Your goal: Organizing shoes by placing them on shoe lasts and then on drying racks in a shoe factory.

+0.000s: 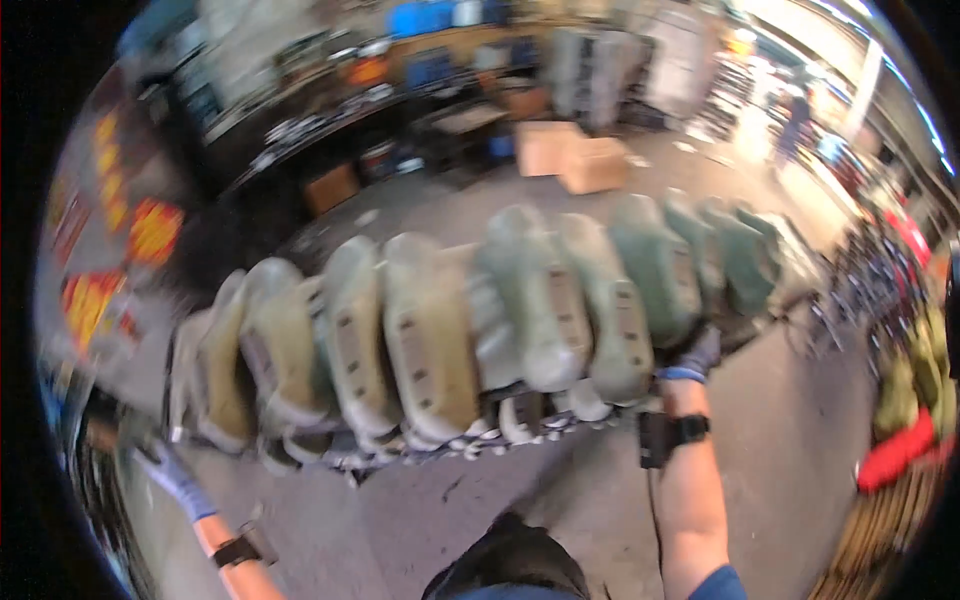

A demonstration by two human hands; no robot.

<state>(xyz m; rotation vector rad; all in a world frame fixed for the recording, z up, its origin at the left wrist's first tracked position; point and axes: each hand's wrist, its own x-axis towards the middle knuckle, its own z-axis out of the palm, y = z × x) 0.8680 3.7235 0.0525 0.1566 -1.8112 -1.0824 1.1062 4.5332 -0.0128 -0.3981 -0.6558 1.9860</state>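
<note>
A long row of pale yellow and green foot-shaped shells [432,340] with dark slots stands side by side on a low rack [480,440] in front of me. My left hand [168,475], in a light purple glove, reaches out beyond the rack's left end, apart from the shells. Its fingers look stretched out, with nothing seen in them. My right hand [700,352], gloved alike, is at the rack's near right edge, just below a dark green shell [655,275]. Its fingers are blurred and partly hidden, so its hold is unclear.
Two cardboard boxes [592,163] sit on the floor behind the rack. A cluttered workbench [310,125] runs along the back left. To the right are packed dark metal parts [850,270], a red object [895,452] and yellow-green shells [897,395]. Grey floor [780,440] shows beside my right arm.
</note>
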